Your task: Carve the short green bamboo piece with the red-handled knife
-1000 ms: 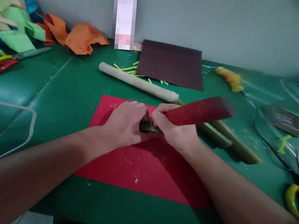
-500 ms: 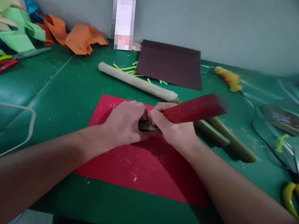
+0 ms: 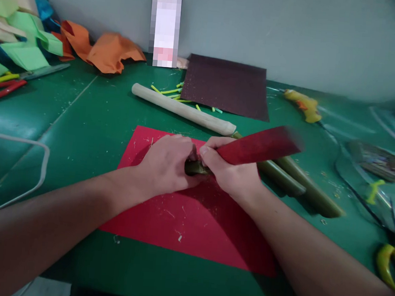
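Both my hands meet over a red paper sheet [image 3: 191, 227] lying on the green table [image 3: 94, 112]. My left hand [image 3: 167, 164] is closed around the near end of an olive-green stick [image 3: 196, 167]. My right hand [image 3: 231, 171] pinches a strip of dark red paper [image 3: 259, 146] that juts up and to the right, pressed against the same stick. Two olive-green sticks [image 3: 297, 183] stretch away to the right past my right hand. The fingertips of both hands touch at the stick's end.
A pale wooden dowel [image 3: 183, 109] lies behind the red sheet, with yellow-green straw bits [image 3: 169, 91] and a dark maroon sheet [image 3: 226, 85]. Orange and green paper [image 3: 106, 49] piles at back left, beside red-handled scissors [image 3: 3, 89]. A yellow glue gun [image 3: 303, 105] lies at the right, a white cable [image 3: 26, 189] at the left.
Both hands stay on the stick. The free end of the dark red strip has wavered slightly; the view shifted a little.
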### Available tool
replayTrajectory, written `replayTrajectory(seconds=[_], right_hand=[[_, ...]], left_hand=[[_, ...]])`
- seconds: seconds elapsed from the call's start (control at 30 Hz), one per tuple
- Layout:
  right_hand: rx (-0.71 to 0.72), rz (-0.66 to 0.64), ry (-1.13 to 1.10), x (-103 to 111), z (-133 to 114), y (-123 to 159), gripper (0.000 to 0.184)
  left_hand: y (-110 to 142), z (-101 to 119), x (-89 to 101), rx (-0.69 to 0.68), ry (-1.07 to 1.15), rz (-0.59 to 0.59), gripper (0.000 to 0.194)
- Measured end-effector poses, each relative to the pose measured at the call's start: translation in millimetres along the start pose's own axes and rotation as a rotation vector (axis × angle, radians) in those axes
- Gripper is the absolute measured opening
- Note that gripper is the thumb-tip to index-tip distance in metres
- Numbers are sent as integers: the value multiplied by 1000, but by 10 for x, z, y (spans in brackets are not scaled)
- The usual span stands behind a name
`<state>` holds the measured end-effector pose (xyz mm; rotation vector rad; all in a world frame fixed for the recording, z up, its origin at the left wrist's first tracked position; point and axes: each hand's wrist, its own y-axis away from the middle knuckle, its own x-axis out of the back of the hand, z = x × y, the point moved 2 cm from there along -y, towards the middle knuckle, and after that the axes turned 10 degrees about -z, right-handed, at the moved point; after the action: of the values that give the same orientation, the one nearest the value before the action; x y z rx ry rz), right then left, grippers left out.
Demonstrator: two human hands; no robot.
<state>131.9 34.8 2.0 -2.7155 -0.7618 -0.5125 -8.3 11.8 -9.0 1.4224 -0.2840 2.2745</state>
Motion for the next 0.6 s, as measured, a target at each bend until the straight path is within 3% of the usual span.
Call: replayTrajectory(seconds=[0.23, 0.5, 0.6], right_hand=[[-1, 106, 32, 12, 19, 18, 20], [-44, -53, -12, 10, -6, 0, 24], [-34, -32, -39, 18, 1, 4, 25]], left_hand=[[-7, -5, -8, 19, -11, 41, 30], [-7, -16, -30, -5, 21, 41, 25], [-4, -21, -43, -1, 7, 61, 27]])
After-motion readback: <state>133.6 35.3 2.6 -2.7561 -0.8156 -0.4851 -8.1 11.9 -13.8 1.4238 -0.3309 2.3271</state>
